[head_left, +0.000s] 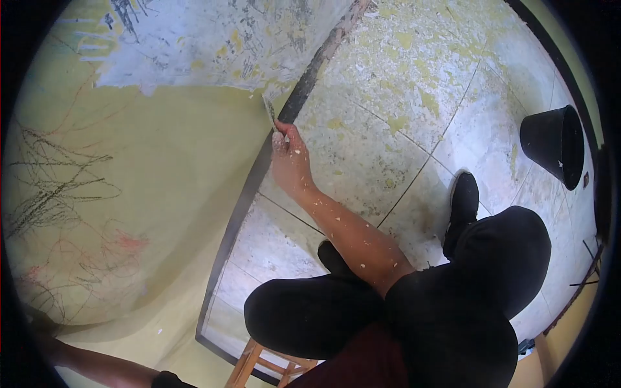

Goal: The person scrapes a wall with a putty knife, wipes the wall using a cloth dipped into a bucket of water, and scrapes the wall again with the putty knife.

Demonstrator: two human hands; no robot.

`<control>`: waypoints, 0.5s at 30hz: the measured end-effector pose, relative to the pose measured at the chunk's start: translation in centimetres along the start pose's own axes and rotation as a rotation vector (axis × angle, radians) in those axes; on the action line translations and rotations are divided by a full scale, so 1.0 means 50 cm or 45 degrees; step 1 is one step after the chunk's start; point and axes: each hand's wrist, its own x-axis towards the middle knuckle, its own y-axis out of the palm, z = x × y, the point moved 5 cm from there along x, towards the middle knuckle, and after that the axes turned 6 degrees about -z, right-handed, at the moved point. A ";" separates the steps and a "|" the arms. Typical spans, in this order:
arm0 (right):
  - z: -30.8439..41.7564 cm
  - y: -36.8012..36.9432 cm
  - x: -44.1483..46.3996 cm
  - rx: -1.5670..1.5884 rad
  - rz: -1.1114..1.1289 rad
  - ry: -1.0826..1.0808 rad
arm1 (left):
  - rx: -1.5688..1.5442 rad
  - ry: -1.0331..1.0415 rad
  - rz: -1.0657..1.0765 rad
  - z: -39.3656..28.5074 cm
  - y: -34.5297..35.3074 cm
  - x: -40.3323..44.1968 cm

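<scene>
My right hand, speckled with paint flakes, is closed around a scraper. The thin blade points up along the low part of the wall, near the border between yellow-green paint and a scraped whitish patch. Flakes also cling to my right forearm. At the lower left edge my left hand is in deep shadow by the scribbled wall; its fingers cannot be made out.
Paint chips cover the tiled floor beside the dark baseboard. A black bucket stands on the right. Under me is a wooden stool; my bent knees flank my right arm. Dark and red scribbles mark the wall.
</scene>
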 end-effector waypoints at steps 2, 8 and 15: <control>-0.004 -0.019 0.010 -0.123 0.005 0.024 | -0.005 -0.018 0.021 0.003 0.001 -0.002; 0.005 -0.008 -0.039 -0.067 -0.004 -0.245 | 0.015 -0.017 0.002 0.001 0.001 -0.007; -0.015 -0.002 -0.061 -0.064 0.172 0.111 | 0.021 -0.026 0.002 -0.006 0.005 -0.008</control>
